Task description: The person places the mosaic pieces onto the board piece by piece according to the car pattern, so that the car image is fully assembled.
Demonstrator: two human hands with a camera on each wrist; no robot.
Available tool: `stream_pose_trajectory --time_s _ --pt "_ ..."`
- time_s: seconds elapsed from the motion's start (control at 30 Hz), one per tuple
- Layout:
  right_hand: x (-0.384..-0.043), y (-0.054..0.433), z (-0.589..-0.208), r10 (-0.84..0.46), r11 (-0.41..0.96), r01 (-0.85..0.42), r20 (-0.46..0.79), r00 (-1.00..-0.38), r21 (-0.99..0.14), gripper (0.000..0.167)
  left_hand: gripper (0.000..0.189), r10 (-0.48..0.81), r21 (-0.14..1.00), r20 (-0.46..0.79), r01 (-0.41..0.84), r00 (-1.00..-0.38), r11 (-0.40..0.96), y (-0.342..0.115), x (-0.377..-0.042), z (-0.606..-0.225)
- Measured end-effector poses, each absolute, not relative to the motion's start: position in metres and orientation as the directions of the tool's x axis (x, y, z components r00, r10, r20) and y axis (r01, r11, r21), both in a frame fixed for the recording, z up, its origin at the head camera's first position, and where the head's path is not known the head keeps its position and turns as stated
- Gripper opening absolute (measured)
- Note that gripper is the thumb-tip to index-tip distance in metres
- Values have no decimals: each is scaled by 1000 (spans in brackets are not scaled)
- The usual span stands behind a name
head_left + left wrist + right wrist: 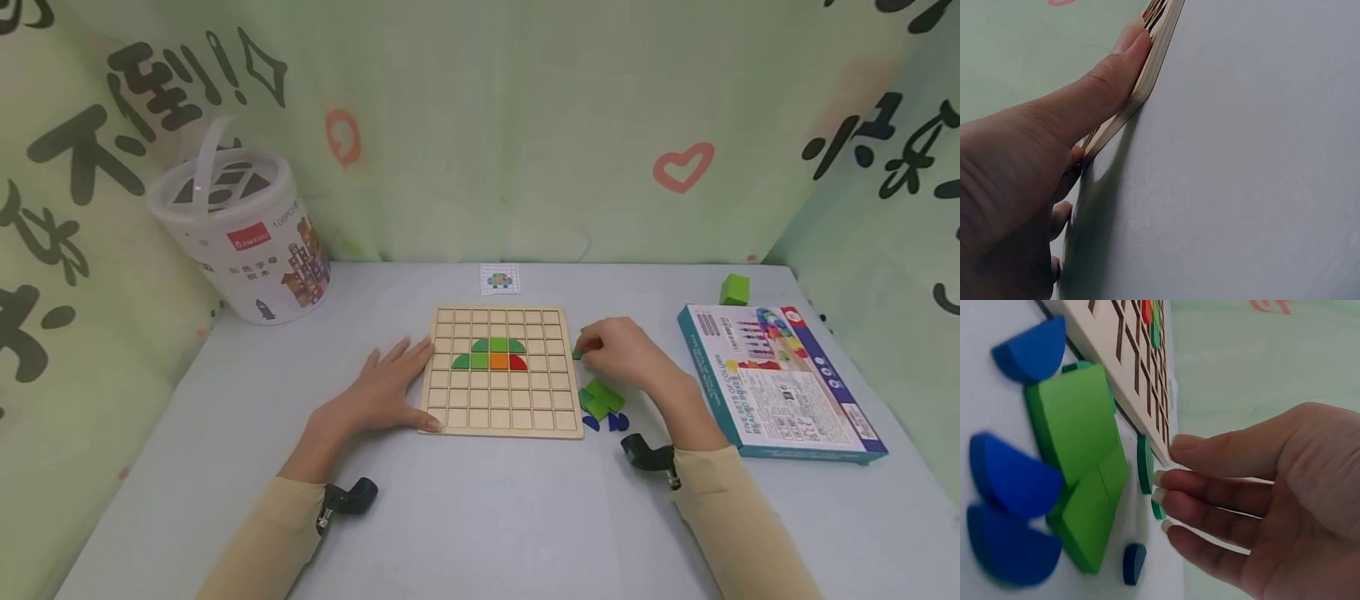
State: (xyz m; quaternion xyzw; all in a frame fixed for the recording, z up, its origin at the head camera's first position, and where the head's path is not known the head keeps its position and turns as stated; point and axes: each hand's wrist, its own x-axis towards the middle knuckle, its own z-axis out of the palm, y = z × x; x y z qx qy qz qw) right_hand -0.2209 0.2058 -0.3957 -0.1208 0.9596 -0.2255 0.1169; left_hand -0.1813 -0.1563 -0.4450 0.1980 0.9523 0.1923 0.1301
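Observation:
The wooden grid board (pixel 532 419) lies flat with a cluster of colored pieces in its cells: green squares (pixel 498 344), dark green quarter-rounds (pixel 461 362), an orange square (pixel 498 361) and a red quarter-round (pixel 517 362). My left hand (pixel 384 390), fingers spread, rests along the board's left edge, its thumb (pixel 1100 87) on the near corner. Just past the right edge, my right hand (pixel 628 353) has its fingertips and thumb close around a dark green piece (pixel 1145 464), with a gap between them. Nearby lie light green squares (pixel 1075 419) and blue quarter-rounds (pixel 1013 475).
A small picture card (pixel 499 280) lies behind the board. At the back left stands a white lidded bucket (pixel 251 250). A flat printed box (pixel 780 383) lies on the right, with a green block (pixel 735 289) behind it. Curtains border the table.

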Motion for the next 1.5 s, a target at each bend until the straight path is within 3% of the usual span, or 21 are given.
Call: stream_pose_trajectory --time_s 0.37,0.57,0.83,1.0,1.33,1.5 --pt "-206 225 -397 -360 876 -217 -285 -888 -430 30 125 433 412 -178 333 -884 848 -154 -181 -443" --pt "-207 227 -404 -358 863 -222 -241 -902 -454 29 125 430 403 -182 332 -884 853 -154 -180 -441" --pt "-215 216 -413 -261 879 -191 -105 -960 -436 28 125 431 405 -177 334 -885 851 -155 -182 -444" --pt "-218 207 -414 -255 892 -197 -91 -963 -408 29 125 431 412 -178 331 -884 849 -155 -182 -444" --pt "-222 204 -413 -273 887 -215 -88 -958 -410 8 125 422 412 -187 319 -887 853 -154 -180 -441" --pt "-221 206 -410 -281 883 -232 -62 -958 -409 17 126 420 413 -186 318 -888 854 -154 -181 -442"
